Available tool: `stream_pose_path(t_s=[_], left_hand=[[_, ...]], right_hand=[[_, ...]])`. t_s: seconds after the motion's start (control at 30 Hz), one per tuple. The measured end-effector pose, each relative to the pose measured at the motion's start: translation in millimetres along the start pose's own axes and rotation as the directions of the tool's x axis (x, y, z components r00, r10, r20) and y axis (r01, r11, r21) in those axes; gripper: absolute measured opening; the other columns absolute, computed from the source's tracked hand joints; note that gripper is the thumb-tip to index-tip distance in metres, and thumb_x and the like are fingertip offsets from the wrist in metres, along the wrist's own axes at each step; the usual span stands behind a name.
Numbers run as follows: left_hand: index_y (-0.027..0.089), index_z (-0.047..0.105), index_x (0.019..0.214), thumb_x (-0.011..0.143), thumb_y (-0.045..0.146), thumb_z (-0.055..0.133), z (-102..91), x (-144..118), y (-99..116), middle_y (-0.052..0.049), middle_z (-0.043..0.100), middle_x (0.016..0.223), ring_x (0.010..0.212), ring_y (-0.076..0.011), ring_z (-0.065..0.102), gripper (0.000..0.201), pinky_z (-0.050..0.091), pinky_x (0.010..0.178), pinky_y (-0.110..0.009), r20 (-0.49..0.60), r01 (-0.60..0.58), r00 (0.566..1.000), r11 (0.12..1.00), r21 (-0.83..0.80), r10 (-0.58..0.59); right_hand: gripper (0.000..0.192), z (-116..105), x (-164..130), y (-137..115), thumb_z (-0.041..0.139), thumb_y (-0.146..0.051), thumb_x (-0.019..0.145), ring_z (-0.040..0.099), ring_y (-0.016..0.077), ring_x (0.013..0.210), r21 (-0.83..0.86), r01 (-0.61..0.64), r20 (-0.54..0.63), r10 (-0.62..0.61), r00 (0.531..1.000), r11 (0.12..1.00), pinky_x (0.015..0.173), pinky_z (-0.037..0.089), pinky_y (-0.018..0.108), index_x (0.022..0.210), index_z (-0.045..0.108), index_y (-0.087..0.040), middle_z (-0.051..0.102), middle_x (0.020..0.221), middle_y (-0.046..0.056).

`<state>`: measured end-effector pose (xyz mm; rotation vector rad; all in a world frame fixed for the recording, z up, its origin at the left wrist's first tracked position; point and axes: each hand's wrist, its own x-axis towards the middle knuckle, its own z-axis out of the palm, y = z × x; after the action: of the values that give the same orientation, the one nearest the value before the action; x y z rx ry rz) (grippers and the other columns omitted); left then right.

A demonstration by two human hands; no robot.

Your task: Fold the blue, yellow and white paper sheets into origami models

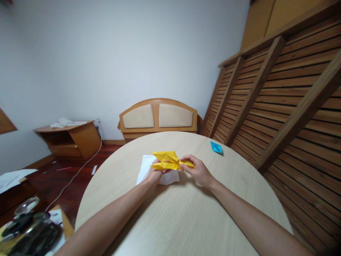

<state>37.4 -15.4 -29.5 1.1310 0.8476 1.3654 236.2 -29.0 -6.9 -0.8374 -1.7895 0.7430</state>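
Both hands hold a folded yellow origami paper (166,160) just above the middle of the round table. It has two long pointed parts towards the left and a narrower point at the right. My left hand (157,174) is closed on its underside, with some fingers hidden beneath the paper. My right hand (196,171) pinches the narrow right end between thumb and fingers. A white sheet of paper (142,170) lies flat on the table under the left hand and the origami.
A small blue folded paper (216,147) lies near the far right edge of the round table (170,220). Wooden slatted panels (266,96) lean along the right. A headboard (160,117) stands beyond the table. A low cabinet (71,138) and a cable (80,170) are at left.
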Motion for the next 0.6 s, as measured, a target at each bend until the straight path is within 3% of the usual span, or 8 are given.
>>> stream_pose_path(t_s=[0.13,0.4,0.6], left_hand=[[0.017,0.069,0.104,0.071,0.035,0.077,3.6,-3,9,-0.014,0.071,0.113,0.102,-0.027,0.067,0.038,0.056,0.08,-0.036,0.052,0.049,0.997,0.998,0.043,-0.052],[0.015,0.069,0.095,0.072,0.036,0.078,4.9,-3,10,-0.014,0.074,0.106,0.097,-0.0277,0.07,0.032,0.057,0.081,-0.039,0.045,0.064,0.997,0.994,0.091,-0.068],[0.015,0.07,0.091,0.073,0.029,0.076,2.3,1,5,-0.013,0.075,0.098,0.09,-0.0266,0.071,0.023,0.057,0.077,-0.038,0.042,0.045,0.998,0.993,0.105,-0.05]], right_hand=[[0.022,-5,2,-2,0.06,-0.04,0.091,0.067,0.0196,0.087,-0.073,-0.038,-0.095,0.031,0.995,0.997,0.08,0.055,0.034,0.098,0.064,-0.02,0.069,0.096,0.005],[0.022,-10,2,5,0.047,-0.039,0.099,0.068,0.0209,0.086,-0.339,0.028,-0.146,-0.082,0.986,0.94,0.077,0.052,0.034,0.096,0.06,-0.022,0.071,0.094,0.005],[0.015,-16,2,4,0.048,-0.031,0.098,0.069,0.0225,0.078,-0.478,0.1,-0.174,-0.206,0.963,0.872,0.071,0.054,0.034,0.096,0.061,-0.024,0.072,0.089,0.005]])
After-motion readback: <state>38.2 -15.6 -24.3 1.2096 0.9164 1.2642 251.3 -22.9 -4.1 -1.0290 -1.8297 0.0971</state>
